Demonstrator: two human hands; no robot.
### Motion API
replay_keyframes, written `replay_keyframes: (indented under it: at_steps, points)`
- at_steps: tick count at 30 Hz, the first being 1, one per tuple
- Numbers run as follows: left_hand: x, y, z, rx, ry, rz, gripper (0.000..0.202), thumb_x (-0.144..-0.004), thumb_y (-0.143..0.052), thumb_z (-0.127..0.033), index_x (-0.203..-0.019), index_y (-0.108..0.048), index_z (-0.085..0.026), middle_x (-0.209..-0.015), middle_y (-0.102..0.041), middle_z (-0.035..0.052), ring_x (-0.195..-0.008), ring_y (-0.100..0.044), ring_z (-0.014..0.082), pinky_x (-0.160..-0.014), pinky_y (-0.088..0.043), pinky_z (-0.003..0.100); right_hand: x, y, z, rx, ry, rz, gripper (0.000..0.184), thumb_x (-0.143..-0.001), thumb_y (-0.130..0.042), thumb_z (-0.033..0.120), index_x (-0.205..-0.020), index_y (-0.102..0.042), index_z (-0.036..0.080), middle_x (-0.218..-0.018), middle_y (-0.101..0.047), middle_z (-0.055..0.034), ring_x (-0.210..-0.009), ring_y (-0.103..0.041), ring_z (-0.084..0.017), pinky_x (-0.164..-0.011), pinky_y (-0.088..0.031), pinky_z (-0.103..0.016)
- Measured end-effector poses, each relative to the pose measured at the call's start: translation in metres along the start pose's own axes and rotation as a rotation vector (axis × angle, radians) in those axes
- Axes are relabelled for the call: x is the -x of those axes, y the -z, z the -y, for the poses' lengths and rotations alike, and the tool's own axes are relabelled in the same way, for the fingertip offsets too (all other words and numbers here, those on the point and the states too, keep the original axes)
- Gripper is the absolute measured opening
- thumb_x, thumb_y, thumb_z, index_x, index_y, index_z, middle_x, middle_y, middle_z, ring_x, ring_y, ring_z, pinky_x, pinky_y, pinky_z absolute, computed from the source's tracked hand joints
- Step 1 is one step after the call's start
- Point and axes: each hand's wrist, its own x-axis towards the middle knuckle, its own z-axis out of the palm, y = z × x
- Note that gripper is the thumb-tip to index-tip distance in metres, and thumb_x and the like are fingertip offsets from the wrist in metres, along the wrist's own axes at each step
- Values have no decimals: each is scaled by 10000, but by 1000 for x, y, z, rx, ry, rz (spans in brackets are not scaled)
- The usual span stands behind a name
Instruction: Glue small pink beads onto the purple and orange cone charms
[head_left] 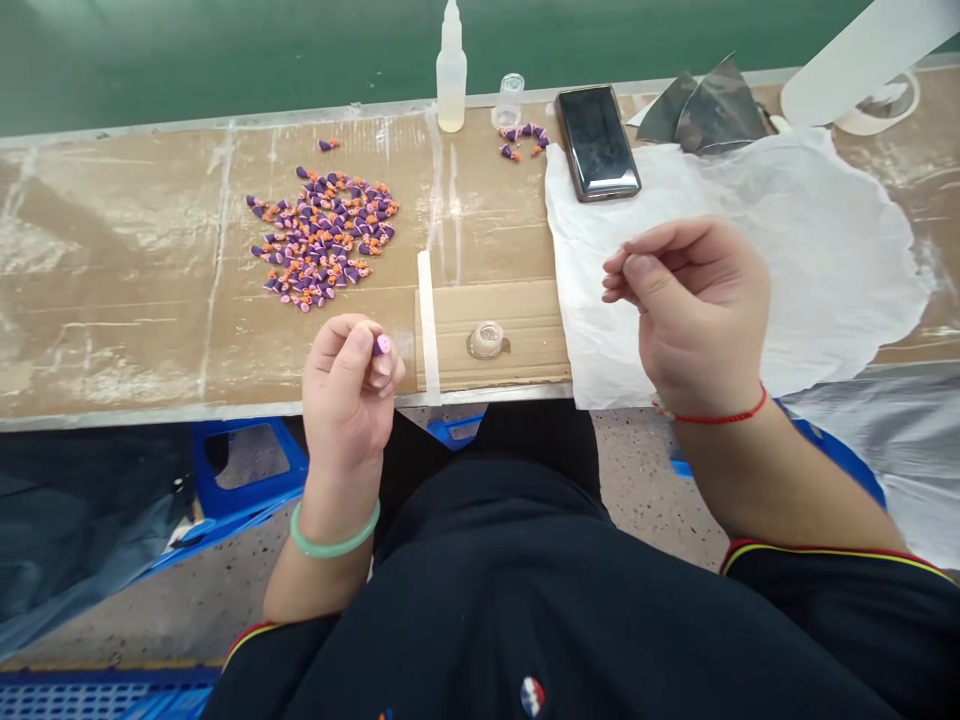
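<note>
Here, a small purple piece [382, 345] is pinched tight by the left hand [346, 400]. The fingertips of the right hand [694, 310] are pressed together, and whether anything is held there cannot be told. A green bangle [334, 530] is worn on the left wrist, and a red string [712, 415] is tied on the right wrist.

At eleven o'clock from the left hand, a big heap of purple and orange pieces [322, 235] is laid on the cardboard table top [112, 270]. At ten o'clock from the right hand, a smaller heap [521, 140] is seen. Under the right hand, a white sheet [810, 270] is spread out, and a black phone [598, 142] is set on its far edge. A plastic squeeze bottle [451, 70] is stood near a small clear cup [508, 100]. At three o'clock from the left hand, a round clear dish [486, 340] is placed.
</note>
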Motion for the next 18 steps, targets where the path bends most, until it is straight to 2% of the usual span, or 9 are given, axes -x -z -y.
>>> replay_keyframes:
  at_steps: [3,11,15,18]
  points:
    - [2,4,-1,-9,-16,-10,268,-725,-877,-339,-674,-662,-188,-541,-505,-35,-455,-416,59,-403,-348,163,1,6,-1,-4,2,-12,82,-817,-706,125,-849,-673,193,-768,-690,-18,-683,-645,-133,-612,-521,-303]
    - [3,21,-3,-78,-16,-57,278,-627,-939,-348,-711,-710,-215,-635,-603,-19,-528,-539,76,-427,-420,162,2,23,-11,89,-52,-105,105,-746,-734,135,-785,-675,214,-762,-663,-11,-660,-620,-130,-565,-494,-296]
    - [1,23,-3,-73,-17,-103,269,-630,-938,-264,-721,-694,-198,-647,-625,-21,-542,-587,78,-432,-436,152,5,25,-13,100,-72,-90,98,-773,-712,132,-811,-681,217,-774,-667,-25,-696,-631,-139,-600,-504,-307]
    - [1,22,-1,-83,-33,-75,300,-581,-960,-291,-713,-706,-199,-651,-649,-19,-532,-591,72,-432,-440,138,8,28,-14,106,-44,-90,95,-790,-715,131,-835,-693,212,-762,-679,-27,-683,-634,-143,-610,-503,-313]
